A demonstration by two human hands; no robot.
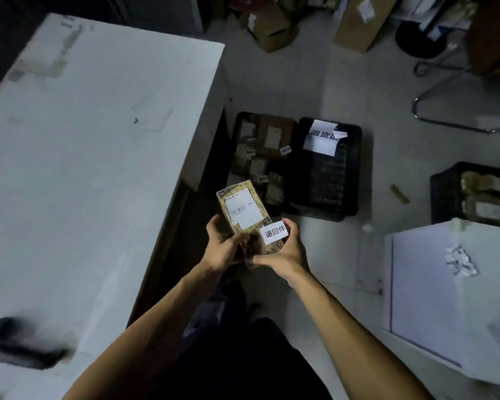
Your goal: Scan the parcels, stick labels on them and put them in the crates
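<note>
At far left, bench (93, 145): white, bare top.
Left hand (224, 245): forearm reaching up from below, fingers curled round the parcel's near left end.
Parcel (243, 210): held above the floor, tilted, white label (274, 232) at its near right corner.
Right hand (283, 252): fingers curled on parcel's right edge beside label.
Crates (328, 171): on floor beyond.

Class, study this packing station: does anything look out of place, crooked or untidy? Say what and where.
The paper sign on the near-empty black crate sits askew, one corner curled. A small scrap lies loose on the floor right of it, and crumpled paper bits litter the white surface at right.
</note>
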